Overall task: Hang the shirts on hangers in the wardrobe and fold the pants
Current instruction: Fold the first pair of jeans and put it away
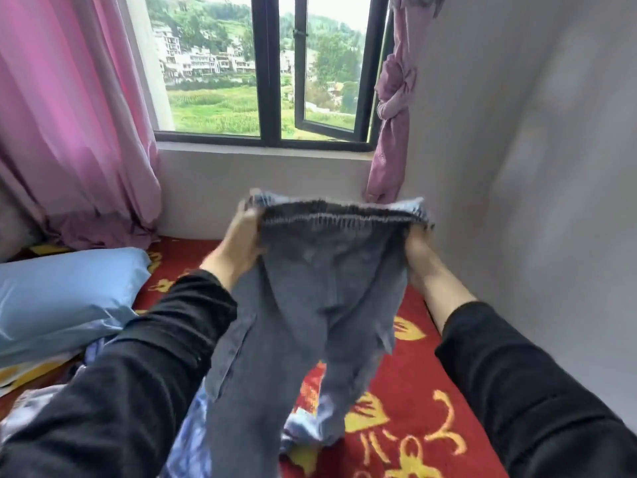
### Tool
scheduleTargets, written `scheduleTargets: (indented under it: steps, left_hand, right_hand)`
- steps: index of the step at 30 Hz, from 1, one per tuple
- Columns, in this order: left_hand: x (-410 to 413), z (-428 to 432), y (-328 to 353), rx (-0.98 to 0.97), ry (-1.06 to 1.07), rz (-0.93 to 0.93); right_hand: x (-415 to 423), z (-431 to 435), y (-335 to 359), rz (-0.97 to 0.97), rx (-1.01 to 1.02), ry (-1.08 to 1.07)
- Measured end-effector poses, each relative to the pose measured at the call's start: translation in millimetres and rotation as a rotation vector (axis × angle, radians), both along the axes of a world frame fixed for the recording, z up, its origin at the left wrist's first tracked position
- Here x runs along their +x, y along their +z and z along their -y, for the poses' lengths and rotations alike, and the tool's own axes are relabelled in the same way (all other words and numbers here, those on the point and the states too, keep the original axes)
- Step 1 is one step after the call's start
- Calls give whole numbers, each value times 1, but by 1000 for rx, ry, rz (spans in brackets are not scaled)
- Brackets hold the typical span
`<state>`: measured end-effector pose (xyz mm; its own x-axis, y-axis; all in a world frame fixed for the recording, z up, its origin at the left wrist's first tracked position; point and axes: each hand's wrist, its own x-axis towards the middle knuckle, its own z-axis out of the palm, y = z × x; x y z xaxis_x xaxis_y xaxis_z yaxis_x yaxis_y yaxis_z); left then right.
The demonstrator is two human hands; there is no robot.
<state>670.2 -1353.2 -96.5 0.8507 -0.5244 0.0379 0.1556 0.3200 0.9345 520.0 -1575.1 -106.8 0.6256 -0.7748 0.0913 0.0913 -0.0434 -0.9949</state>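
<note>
Pants of grey denim are held up in the middle of the frame, gripped at the two ends of the elastic waistband. The left hand is closed round the left end and the right hand round the right end, with the fingertips mostly hidden behind the cloth. The waistband is stretched flat and level between them, apparently so that the legs are let hang straight and the garment is squared before a fold is made. The legs are draped down toward the lower centre, where their ends are met by a blue patterned cloth lying on the bed, which is covered in red with yellow figures. A light blue pillow is seen at the left, and a window between pink curtains at the top. Folding is judged not yet begun; no wardrobe or hanger is shown.
</note>
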Motion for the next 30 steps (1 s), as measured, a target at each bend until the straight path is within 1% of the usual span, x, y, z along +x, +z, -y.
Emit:
scheduleTargets:
  steps: [1, 2, 3, 4, 5, 6, 8, 9, 11, 13, 15, 17, 19, 21, 23, 25, 27, 29, 30]
  left_hand:
    - [6, 0, 21, -148, -29, 57]
    - [10, -3, 34, -236, -45, 104]
    - [12, -8, 39, -264, -34, 128]
    - [10, -15, 35, -231, 12, 130]
    - [8, -22, 21, -144, 80, 123]
    - [2, -29, -3, -14, 154, 113]
    - [-14, -43, -64, 258, 222, 86]
    - [-24, -50, -97, 380, 219, 76]
    - [-44, -65, -163, 589, 171, 53]
    - [-70, -83, -221, 760, 105, 15]
    - [-97, -103, -270, 888, 13, 23]
    - [-121, -123, -304, 975, -85, 24]
    - [-138, -139, -323, 983, -131, 14]
    - [-151, -148, -331, 965, -134, 58]
    - [-166, -158, -336, 981, -153, 151]
    - [-187, -171, -343, 1116, -215, 248]
    - [-216, -187, -351, 1279, -254, 276]
    - [-247, -197, -361, 1323, -220, 264]
    - [-263, -201, -366, 1304, -166, 269]
  right_hand:
    - [7, 3, 13, 55, -91, -36]
    - [9, 3, 21, 98, -169, -48]
    - [8, 1, 22, 127, -240, -41]
    - [6, -2, 18, 150, -298, -22]
    - [-1, -7, 7, 145, -346, 3]
    - [-9, -11, -12, 102, -378, 15]
    - [-28, -19, -58, -100, -399, -24]
    - [-38, -22, -84, -227, -376, -48]
    - [-60, -30, -136, -447, -327, -23]
    - [-86, -44, -185, -688, -291, 61]
    - [-116, -61, -228, -860, -262, 169]
    - [-143, -77, -261, -1001, -260, 280]
    - [-162, -87, -279, -1128, -282, 337]
    - [-177, -92, -288, -1173, -348, 299]
    - [-196, -96, -295, -1189, -477, 267]
    - [-220, -102, -305, -1250, -637, 344]
    - [-249, -109, -322, -1363, -747, 485]
    - [-276, -114, -339, -1435, -775, 563]
    - [-288, -117, -346, -1432, -793, 553]
